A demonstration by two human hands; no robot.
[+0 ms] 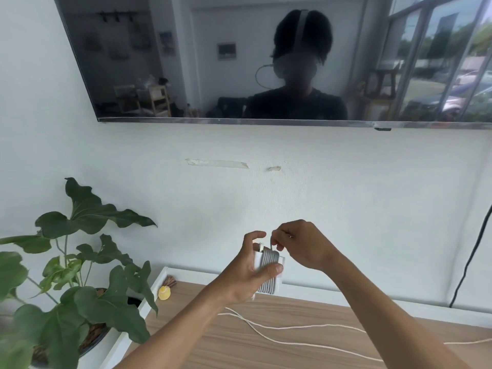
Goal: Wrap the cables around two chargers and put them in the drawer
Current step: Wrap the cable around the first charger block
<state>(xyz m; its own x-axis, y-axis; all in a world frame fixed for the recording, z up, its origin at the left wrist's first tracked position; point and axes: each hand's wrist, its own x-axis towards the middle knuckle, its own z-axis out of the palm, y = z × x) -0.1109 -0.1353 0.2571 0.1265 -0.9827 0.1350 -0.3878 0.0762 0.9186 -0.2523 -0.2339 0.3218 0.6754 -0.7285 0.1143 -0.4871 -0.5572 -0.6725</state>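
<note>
White charger (pixel 280 283) gripped in left hand (pixel 247 272), cable (pixel 269 258) wound round it, right hand (pixel 300 246) fingers pinching cable end

White charger (pixel 257 262), upright above the wooden table (pixel 239 347), wrapped in tight coils of grey cable (pixel 269 258); loose white cord (pixel 292 327) lies on the table.

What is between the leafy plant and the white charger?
In the head view, a small yellow object and a little brown one sit on the wooden top between the plant and the charger.
</note>
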